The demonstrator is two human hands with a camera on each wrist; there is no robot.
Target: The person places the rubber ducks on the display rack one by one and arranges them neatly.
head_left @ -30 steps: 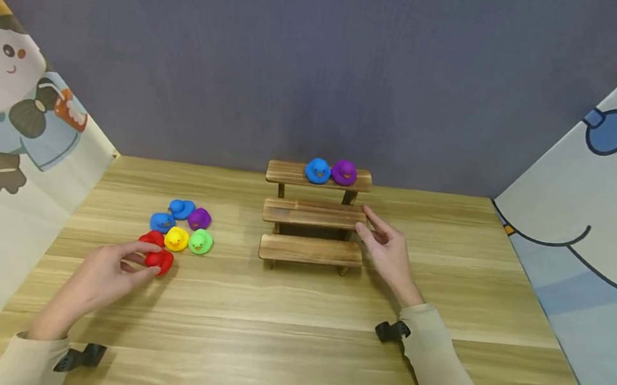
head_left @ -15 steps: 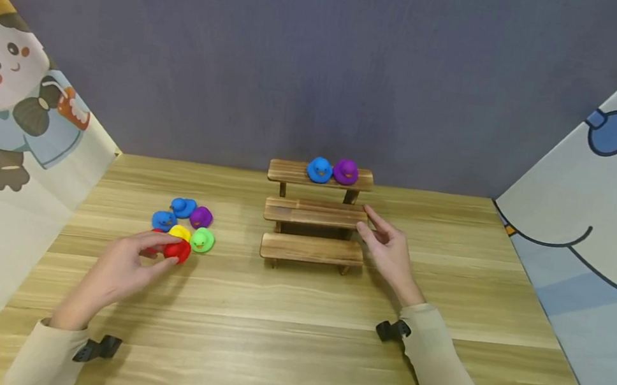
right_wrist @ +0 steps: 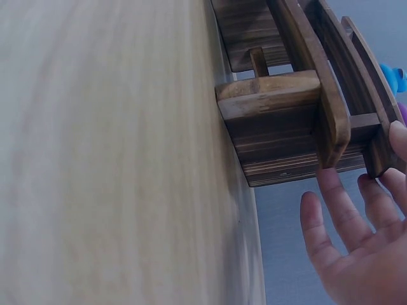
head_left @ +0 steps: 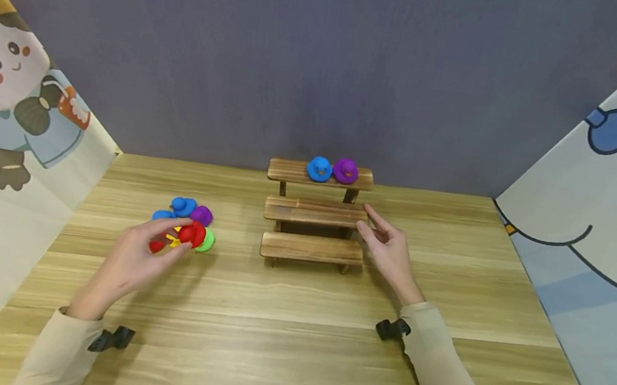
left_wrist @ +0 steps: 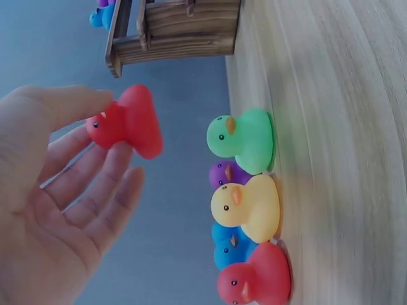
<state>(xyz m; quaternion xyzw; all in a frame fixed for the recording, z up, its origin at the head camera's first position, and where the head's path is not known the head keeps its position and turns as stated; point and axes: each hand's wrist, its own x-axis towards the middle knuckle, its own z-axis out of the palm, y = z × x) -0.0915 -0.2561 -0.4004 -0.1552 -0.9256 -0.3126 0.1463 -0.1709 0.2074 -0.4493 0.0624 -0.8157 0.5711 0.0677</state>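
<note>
My left hand (head_left: 127, 257) pinches a red rubber duck (left_wrist: 135, 124) between thumb and fingers, held above the table. Below and beyond it is a cluster of ducks, partly covered by the hand in the head view: green (left_wrist: 248, 143), yellow (left_wrist: 254, 203), another red one (left_wrist: 264, 276), purple (head_left: 202, 215) and two blue (head_left: 183, 206). My right hand (head_left: 391, 257) holds the right end of the middle tier of a three-tier wooden stand (head_left: 310, 250), thumb in front and index finger behind. On its top tier sit a blue duck (head_left: 319, 169) and a purple duck (head_left: 346, 171), side by side.
The wooden table (head_left: 267, 341) ends at a grey back wall (head_left: 243, 69), close behind the stand. Printed cartoon panels flank it, left (head_left: 5, 213) and right (head_left: 573, 206). The stand's middle and bottom tiers carry no ducks.
My left hand has lifted the red duck from the cluster's near side and carried it right and away from me, over the green duck in the head view. The right hand stays put.
</note>
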